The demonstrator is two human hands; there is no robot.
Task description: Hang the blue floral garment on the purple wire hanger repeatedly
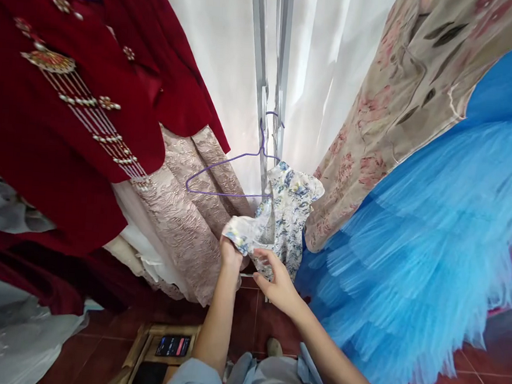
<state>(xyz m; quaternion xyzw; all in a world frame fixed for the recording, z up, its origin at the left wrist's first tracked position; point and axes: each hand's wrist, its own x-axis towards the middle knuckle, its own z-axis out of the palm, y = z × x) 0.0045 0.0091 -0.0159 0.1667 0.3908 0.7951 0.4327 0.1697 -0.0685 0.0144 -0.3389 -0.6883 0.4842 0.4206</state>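
Observation:
A white sleeveless top with a blue and yellow floral print [292, 209] hangs by one shoulder from the right side of a purple wire hanger [227, 194]. The hanger's left arm is bare. My left hand [230, 253] is closed on the top's other shoulder, below the hanger and apart from it. Close by, my right hand [278, 281] has thumb and fingers spread in front of the top's lower part, with nothing visible between them. Whether its fingertips touch the cloth I cannot tell.
A grey metal rack [261, 52] stands before white curtains. Left hang a dark red beaded jacket [126, 107] and a pink brocade skirt [183, 228]; right, a beige floral dress [360, 135] and a blue tulle gown [399, 272]. Below is a wooden stool [144, 348] with a phone [173, 345].

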